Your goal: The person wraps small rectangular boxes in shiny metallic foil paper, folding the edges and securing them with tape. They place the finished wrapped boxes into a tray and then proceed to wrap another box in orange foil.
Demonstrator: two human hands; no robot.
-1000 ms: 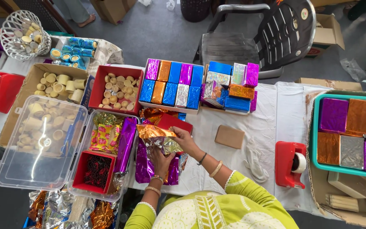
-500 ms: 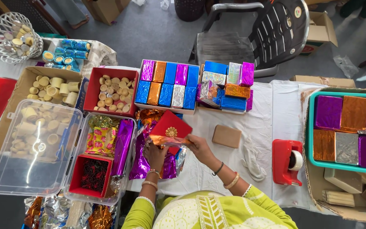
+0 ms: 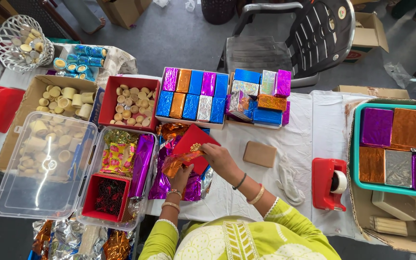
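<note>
Both hands, left hand (image 3: 181,174) and right hand (image 3: 220,159), pinch an orange foil sheet (image 3: 181,161) over the red box (image 3: 194,147), seemingly mid-wrap; folding it snugly around comes next.

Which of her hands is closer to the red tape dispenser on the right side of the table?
Right. The right hand rests on the red box, nearer the tape dispenser; the left hand lies farther away.

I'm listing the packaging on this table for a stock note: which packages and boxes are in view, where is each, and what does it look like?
Red flat box: centre, under both hands, gold ornament on top.
Foil-wrapped boxes: white tray above it; purple, orange, blue, silver.
Larger foil boxes: teal crate, right; purple, orange, silver.
Plain brown box: on the cloth right of the hands.
Clear lidded tub: left.
</note>
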